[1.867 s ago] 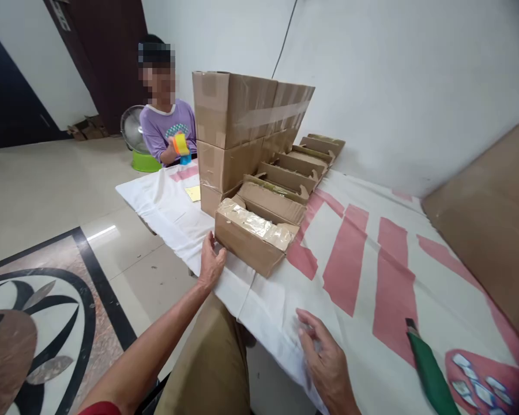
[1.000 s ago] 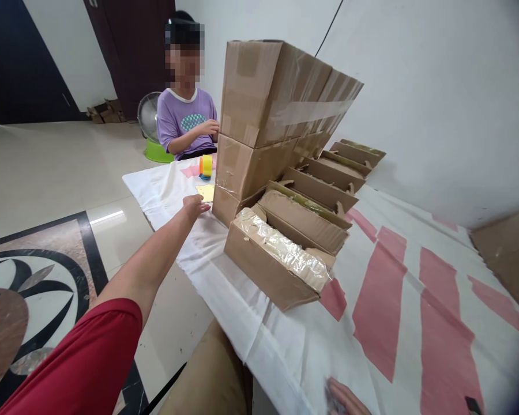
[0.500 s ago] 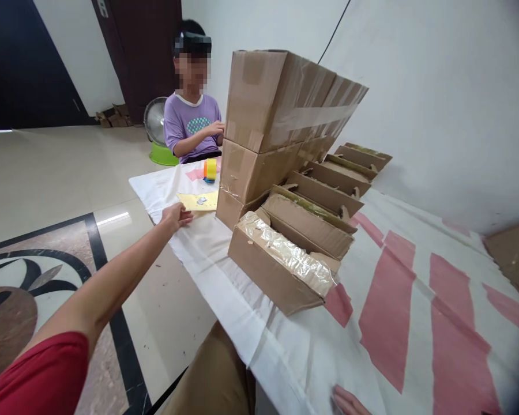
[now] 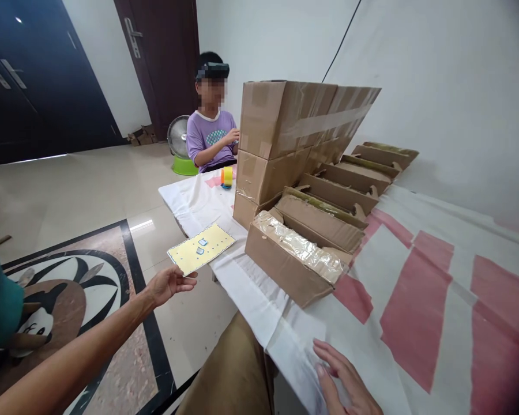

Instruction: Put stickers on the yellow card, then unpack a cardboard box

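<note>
My left hand grips the near corner of a yellow card marked with small dots and two pale blue-grey drawn shapes. The card is held out past the left edge of the table, tilted toward me. Low in the view, my right hand has its fingers apart and holds nothing. It is over the near edge of the white cloth. Nearest the card on the table stands an open cardboard box with clear plastic wrap on top.
Stacked cardboard boxes rise mid-table, with a row of open cartons behind. Yellow and orange tape rolls lie at the far end. A person in a purple shirt sits there, a fan behind. Pink strips mark the cloth.
The yellow card has left the tabletop and moved toward me in my left hand. My right hand has come further into view. The camera view has shifted left.
</note>
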Demonstrator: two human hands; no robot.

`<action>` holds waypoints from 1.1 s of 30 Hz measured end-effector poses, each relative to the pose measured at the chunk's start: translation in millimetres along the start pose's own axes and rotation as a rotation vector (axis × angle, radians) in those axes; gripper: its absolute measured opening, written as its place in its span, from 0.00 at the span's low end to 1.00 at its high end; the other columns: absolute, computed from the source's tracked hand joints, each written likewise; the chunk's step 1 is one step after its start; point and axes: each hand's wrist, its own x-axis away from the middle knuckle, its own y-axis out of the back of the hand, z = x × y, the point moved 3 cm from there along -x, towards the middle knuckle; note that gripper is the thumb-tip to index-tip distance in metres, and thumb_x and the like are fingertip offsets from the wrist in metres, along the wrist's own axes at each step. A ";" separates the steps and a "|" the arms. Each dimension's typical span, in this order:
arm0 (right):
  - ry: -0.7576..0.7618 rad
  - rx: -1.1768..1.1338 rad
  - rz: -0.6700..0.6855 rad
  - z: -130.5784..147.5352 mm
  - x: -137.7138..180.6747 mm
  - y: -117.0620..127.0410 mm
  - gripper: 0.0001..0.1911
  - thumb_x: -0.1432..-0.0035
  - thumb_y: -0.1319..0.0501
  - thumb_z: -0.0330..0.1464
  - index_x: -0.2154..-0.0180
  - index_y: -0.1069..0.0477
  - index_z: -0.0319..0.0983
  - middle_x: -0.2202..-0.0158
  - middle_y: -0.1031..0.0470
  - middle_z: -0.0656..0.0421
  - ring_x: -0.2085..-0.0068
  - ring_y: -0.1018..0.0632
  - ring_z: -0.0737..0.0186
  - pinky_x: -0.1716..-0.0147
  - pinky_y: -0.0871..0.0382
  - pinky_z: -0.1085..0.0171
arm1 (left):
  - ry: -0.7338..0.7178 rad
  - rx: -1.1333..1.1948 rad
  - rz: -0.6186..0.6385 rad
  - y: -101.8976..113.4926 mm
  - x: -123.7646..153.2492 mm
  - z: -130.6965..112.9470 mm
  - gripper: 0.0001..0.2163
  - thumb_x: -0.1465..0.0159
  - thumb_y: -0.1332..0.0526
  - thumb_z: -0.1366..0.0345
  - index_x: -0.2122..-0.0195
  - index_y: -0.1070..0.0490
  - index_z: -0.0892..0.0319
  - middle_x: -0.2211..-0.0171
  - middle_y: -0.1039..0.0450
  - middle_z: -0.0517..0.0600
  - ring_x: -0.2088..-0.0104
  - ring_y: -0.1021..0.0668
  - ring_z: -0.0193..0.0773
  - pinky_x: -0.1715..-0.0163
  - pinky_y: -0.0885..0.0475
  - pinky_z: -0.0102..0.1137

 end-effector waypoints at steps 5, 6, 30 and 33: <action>0.033 -0.118 0.132 43.7 -48.6 -45.7 0.15 0.34 0.43 0.39 0.56 0.19 0.43 0.51 0.17 0.52 0.50 0.17 0.52 0.49 0.21 0.56 | -0.115 0.122 0.136 -5.1 -5.3 4.1 0.32 0.43 0.35 0.69 0.36 0.35 0.63 0.51 0.19 0.63 0.59 0.14 0.56 0.52 0.21 0.52; 0.027 -0.137 0.158 49.4 -56.7 -54.6 0.15 0.35 0.43 0.39 0.57 0.19 0.43 0.50 0.17 0.52 0.50 0.17 0.52 0.50 0.20 0.56 | -0.125 0.125 0.111 -6.9 -9.4 4.0 0.32 0.42 0.35 0.69 0.35 0.36 0.62 0.49 0.20 0.63 0.60 0.14 0.55 0.53 0.20 0.52; -0.616 -0.787 0.386 77.9 -65.1 -86.4 0.24 0.48 0.31 0.46 0.54 0.23 0.38 0.66 0.19 0.55 0.66 0.21 0.59 0.71 0.29 0.64 | 0.231 -0.204 0.415 17.8 69.7 63.1 0.24 0.47 0.25 0.61 0.50 0.23 0.62 0.62 0.17 0.62 0.71 0.16 0.50 0.77 0.21 0.35; -0.614 -0.731 0.278 59.6 -40.9 -54.7 0.17 0.49 0.34 0.41 0.59 0.23 0.39 0.72 0.22 0.60 0.71 0.24 0.63 0.70 0.31 0.64 | 0.276 -0.374 0.493 -6.0 80.4 83.0 0.25 0.48 0.24 0.54 0.51 0.21 0.59 0.64 0.17 0.60 0.71 0.17 0.49 0.73 0.20 0.38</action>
